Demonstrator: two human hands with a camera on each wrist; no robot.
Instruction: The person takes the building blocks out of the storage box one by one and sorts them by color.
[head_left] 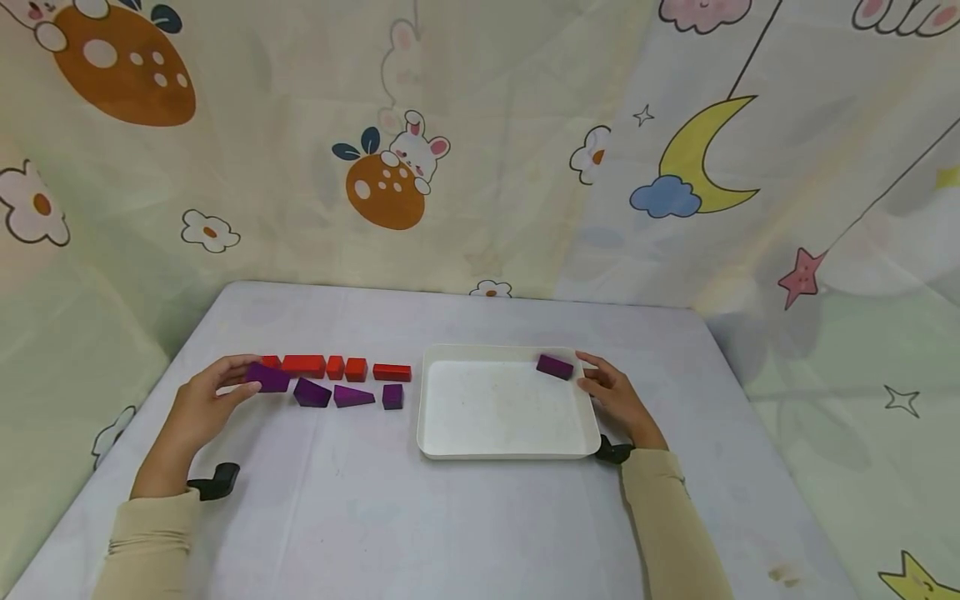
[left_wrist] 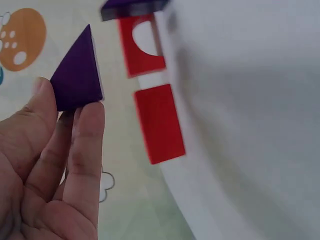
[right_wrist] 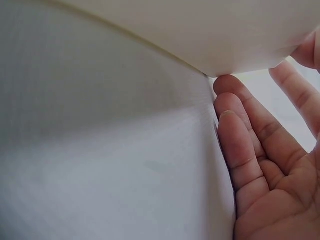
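Observation:
My left hand (head_left: 206,402) pinches a purple wedge-shaped block (head_left: 267,377) between thumb and fingertips, at the left end of the block rows. In the left wrist view the block's triangular face (left_wrist: 80,75) points up. At the tray's right side, my right hand (head_left: 617,398) holds the rim of a white tray (head_left: 510,457) between thumb and fingers. Its other fingertips (right_wrist: 235,135) rest near the table below the rim. One purple rectangular block (head_left: 555,367) lies inside the tray, in the far right corner.
A row of several red blocks (head_left: 303,366) lies left of the tray. In front of it are a purple angular block (head_left: 312,392), a purple thin wedge (head_left: 353,397) and a purple cube (head_left: 392,397). A patterned cloth (head_left: 510,208) hangs behind the white table (head_left: 375,517).

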